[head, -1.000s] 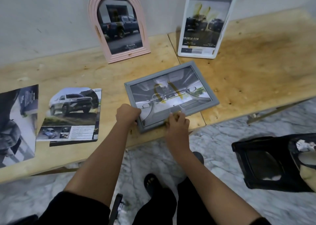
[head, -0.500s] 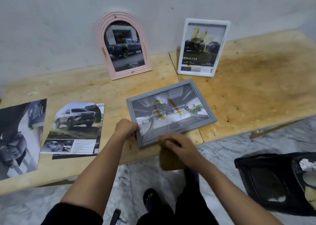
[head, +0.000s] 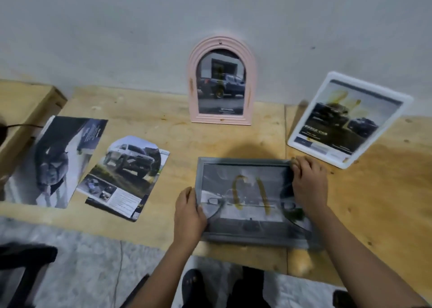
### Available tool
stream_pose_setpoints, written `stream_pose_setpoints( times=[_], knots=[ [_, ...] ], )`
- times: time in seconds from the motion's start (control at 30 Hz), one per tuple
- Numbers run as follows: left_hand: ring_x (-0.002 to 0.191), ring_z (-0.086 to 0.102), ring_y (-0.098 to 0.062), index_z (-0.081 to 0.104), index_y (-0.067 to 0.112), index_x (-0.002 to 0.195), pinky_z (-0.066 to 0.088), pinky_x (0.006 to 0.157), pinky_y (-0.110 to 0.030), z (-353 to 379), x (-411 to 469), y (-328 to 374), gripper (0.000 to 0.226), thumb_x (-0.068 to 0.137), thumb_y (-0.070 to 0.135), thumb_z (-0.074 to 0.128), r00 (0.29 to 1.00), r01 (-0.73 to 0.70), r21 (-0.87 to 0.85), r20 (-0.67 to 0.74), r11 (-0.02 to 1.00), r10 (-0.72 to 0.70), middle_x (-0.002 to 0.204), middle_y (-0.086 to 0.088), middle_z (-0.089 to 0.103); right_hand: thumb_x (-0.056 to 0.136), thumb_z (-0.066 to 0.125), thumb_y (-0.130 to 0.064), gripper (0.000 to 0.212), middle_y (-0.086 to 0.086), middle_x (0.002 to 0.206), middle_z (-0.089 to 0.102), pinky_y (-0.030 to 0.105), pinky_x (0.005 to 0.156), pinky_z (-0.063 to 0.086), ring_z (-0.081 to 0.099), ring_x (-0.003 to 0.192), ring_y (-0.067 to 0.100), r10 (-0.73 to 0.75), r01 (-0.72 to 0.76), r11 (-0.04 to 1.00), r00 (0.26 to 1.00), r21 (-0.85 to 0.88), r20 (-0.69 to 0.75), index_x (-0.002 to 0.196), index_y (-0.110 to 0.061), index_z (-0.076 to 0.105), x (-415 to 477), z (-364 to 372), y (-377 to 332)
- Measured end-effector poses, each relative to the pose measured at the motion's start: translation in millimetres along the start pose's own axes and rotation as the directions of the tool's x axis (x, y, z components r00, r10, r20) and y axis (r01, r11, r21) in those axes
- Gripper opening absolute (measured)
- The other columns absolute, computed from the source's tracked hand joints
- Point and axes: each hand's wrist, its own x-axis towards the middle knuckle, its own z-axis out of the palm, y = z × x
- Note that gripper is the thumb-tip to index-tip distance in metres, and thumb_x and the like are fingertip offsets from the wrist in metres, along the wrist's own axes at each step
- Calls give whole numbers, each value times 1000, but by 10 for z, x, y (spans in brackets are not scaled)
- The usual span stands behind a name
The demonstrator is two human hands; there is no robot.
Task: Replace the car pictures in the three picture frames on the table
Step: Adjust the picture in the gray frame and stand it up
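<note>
A grey picture frame (head: 247, 235) with a yellow-stained car picture is tilted up at the table's front edge. My left hand (head: 189, 210) grips its left side and my right hand (head: 306, 182) grips its upper right corner. A pink arched frame (head: 221, 43) with a dark pickup picture leans on the wall. A white frame (head: 341, 162) with a stained car picture leans at the right. Two loose car pictures lie on the left: an SUV print (head: 127, 175) and a darker print (head: 58, 158).
The plywood table (head: 177, 139) meets a grey wall (head: 140, 27) at the back. A wooden block (head: 21, 104) sits at the far left. Marble floor (head: 81, 261) lies below the front edge, with a dark object (head: 21, 261) at the lower left and my feet.
My right hand left the frame's bottom edge and now grips its upper right corner. The frame is turned square to me and its far edge looks raised. My view shifted left.
</note>
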Motion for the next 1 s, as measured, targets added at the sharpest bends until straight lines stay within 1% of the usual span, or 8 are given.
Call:
stream_pose_setpoints(
  times=[0.17, 0.27, 0.37, 0.47, 0.6, 0.77, 0.87, 1.0],
  knots=[
    [136, 27, -18, 32, 6, 143, 20, 108, -18, -15, -38, -3, 50, 95, 13, 44, 1000, -27, 11, -6, 1000, 27, 148, -4, 29, 89, 43, -21, 27, 15, 107, 65, 41, 79, 47, 59, 92, 36, -352, 358, 933, 931, -40, 99, 97, -9, 66, 108, 374, -581],
    [138, 28, -22, 30, 6, 143, 22, 111, -23, 18, -29, -38, 51, 95, 19, 39, 999, -38, 17, -1, 999, 38, 149, -7, 28, 88, 42, -24, 31, 16, 109, 66, 43, 81, 47, 61, 93, 38, -426, 417, 904, 874, 88, 232, 100, -10, 67, 116, 677, -1068],
    [144, 19, -27, 26, 6, 145, 21, 117, -39, 81, -37, -101, 57, 95, 32, 25, 1000, -17, 22, 22, 1000, 16, 153, -10, 23, 88, 44, -22, 33, 14, 119, 62, 46, 85, 48, 57, 100, 40, -589, 571, 804, 724, 167, 358, 112, -13, 65, 58, 911, -1548],
    [145, 13, -30, 24, 5, 146, 11, 117, -38, 139, -50, -123, 67, 95, 46, 11, 1000, -23, 34, 1, 999, 23, 155, -12, 20, 92, 46, -16, 39, 4, 145, 42, 49, 106, 28, 35, 130, 34, -657, 684, 709, 554, 169, 511, 130, -22, 54, 37, 1021, -1776],
    [143, -5, -12, 14, 11, 148, -5, 114, -26, 190, -60, -111, 61, 94, 39, 9, 999, -16, 47, -31, 999, 17, 158, -3, 9, 82, 64, -14, 35, 3, 131, 57, 48, 79, 53, 54, 113, 33, -797, 838, 530, 439, 130, 415, 116, -23, 62, 239, 1046, -1688],
    [141, -7, -5, 14, 15, 149, -10, 115, -22, 266, -83, -97, 59, 94, 37, 8, 996, 0, 34, -90, 999, 3, 158, 3, 10, 83, 49, -22, 25, 1, 115, 65, 36, 62, 54, 62, 86, 30, -768, 771, 617, 545, 158, 337, 102, -20, 66, 292, 1042, -1672],
    [141, -7, -3, 16, 15, 149, -11, 115, -21, 283, -89, -75, 55, 96, 28, 17, 995, 16, 37, -102, 999, -12, 158, 4, 10, 86, 55, -20, 22, 3, 114, 65, 37, 66, 53, 61, 88, 31, -743, 721, 664, 607, 200, 281, 105, -18, 66, 336, 951, -1382],
    [146, -2, -12, 17, 14, 149, -7, 117, -25, 284, -88, -71, 50, 99, 21, 24, 993, 36, 45, -110, 998, -31, 158, 3, 11, 87, 40, -32, 38, 5, 114, 66, 41, 69, 53, 61, 92, 34, -666, 672, 735, 687, 92, 291, 108, -15, 66, 445, 612, -729]
  ],
)
